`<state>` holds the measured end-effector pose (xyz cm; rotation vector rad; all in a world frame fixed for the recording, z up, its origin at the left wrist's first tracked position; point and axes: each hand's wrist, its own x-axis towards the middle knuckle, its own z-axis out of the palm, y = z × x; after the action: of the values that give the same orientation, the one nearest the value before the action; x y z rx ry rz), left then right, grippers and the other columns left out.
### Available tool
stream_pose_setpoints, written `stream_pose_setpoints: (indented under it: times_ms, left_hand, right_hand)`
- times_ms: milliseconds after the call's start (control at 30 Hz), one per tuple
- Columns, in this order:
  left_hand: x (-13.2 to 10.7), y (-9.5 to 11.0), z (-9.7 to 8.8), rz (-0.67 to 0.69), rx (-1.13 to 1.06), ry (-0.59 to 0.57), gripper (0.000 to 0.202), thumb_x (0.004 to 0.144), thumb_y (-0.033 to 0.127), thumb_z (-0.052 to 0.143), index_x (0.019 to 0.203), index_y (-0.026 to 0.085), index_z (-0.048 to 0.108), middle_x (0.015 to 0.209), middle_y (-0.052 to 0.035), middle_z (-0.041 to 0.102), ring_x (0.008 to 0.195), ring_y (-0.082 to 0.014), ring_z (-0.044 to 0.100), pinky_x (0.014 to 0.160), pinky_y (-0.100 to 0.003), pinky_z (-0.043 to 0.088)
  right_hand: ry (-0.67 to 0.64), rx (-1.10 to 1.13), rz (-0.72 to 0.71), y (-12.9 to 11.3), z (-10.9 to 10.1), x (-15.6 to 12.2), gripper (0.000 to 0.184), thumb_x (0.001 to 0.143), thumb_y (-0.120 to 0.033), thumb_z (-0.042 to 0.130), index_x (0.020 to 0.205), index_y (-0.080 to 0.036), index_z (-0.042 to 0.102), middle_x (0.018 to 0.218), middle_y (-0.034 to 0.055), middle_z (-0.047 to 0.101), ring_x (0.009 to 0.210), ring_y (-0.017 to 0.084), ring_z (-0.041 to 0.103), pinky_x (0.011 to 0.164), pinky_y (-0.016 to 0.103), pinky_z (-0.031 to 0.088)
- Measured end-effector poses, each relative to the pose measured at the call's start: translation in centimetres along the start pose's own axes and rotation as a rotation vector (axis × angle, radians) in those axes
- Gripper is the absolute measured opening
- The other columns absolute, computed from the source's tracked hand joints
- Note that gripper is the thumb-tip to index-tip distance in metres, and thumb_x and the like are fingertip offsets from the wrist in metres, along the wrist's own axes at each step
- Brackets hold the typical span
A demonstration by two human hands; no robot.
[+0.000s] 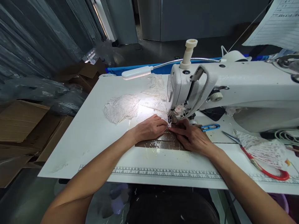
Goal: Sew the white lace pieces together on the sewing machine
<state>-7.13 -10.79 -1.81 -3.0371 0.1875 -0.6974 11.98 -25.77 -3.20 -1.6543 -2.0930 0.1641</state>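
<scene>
My left hand (150,127) and my right hand (190,137) meet just in front of the needle (172,119) of a white sewing machine (233,84). Their fingertips are pinched together on a small piece of white lace (166,120) that lies under the presser foot. Both hands rest on a brown taped patch (163,143) of the white table (93,130). More white lace pieces (121,107) lie behind the left hand, lit by a gooseneck lamp (136,72).
Blue thread snips (210,127) lie right of the needle. Red-handled scissors (263,166) and a lace bundle (263,149) sit at the right. A printed ruler (168,172) runs along the front edge. Cardboard boxes (21,124) and plastic bags stand to the left of the table.
</scene>
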Motion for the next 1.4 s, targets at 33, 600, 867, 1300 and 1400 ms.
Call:
stream_pose_setpoints:
  times_ms: [33, 600, 867, 1300, 1400]
  left_hand:
    - [0.1, 0.0, -0.1, 0.009, 0.010, -0.015, 0.020, 0.094, 0.012, 0.048, 0.081, 0.014, 0.062, 0.099, -0.0078, 0.068, 0.078, -0.0134, 0.059, 0.074, -0.031, 0.047]
    - [0.6, 0.2, -1.8, -0.036, -0.012, -0.115, 0.019, 0.088, 0.023, 0.050, 0.093, 0.016, 0.067, 0.100, -0.0073, 0.066, 0.075, -0.0172, 0.056, 0.078, -0.037, 0.039]
    - [0.4, -0.4, -1.8, -0.073, -0.030, -0.167, 0.025, 0.088, 0.027, 0.049, 0.101, 0.017, 0.067, 0.109, -0.0085, 0.063, 0.081, -0.0191, 0.055, 0.083, -0.040, 0.038]
    - [0.4, -0.4, -1.6, -0.150, 0.010, -0.205, 0.033, 0.091, 0.036, 0.046, 0.107, 0.013, 0.064, 0.108, -0.0107, 0.060, 0.079, -0.0202, 0.050, 0.071, -0.037, 0.034]
    - [0.4, -0.5, -1.3, -0.149, 0.025, -0.198, 0.035, 0.091, 0.039, 0.046, 0.108, 0.014, 0.064, 0.107, -0.0109, 0.060, 0.079, -0.0203, 0.050, 0.069, -0.037, 0.032]
  right_hand:
    - [-0.004, -0.035, -0.004, -0.1, 0.0, 0.0, 0.041, 0.091, -0.023, 0.050, 0.130, -0.030, 0.058, 0.115, 0.0112, 0.053, 0.093, 0.022, 0.059, 0.081, 0.040, 0.054]
    - [-0.011, -0.215, 0.043, -2.3, -0.5, 1.2, 0.035, 0.093, -0.021, 0.041, 0.119, -0.019, 0.065, 0.109, 0.0160, 0.059, 0.084, 0.023, 0.061, 0.066, 0.034, 0.052]
    - [-0.088, -0.347, 0.063, -3.6, -0.8, 2.1, 0.033, 0.090, -0.012, 0.039, 0.113, -0.013, 0.062, 0.099, 0.0168, 0.059, 0.080, 0.025, 0.056, 0.070, 0.036, 0.049]
    - [-0.003, -0.171, 0.245, -2.5, -0.4, 1.1, 0.034, 0.097, -0.032, 0.036, 0.121, -0.018, 0.056, 0.105, 0.0150, 0.063, 0.076, 0.025, 0.061, 0.065, 0.036, 0.049]
    - [0.040, 0.068, 0.364, -0.6, -1.2, 1.4, 0.033, 0.097, -0.036, 0.035, 0.102, -0.019, 0.062, 0.097, 0.0112, 0.066, 0.080, 0.025, 0.063, 0.063, 0.034, 0.050]
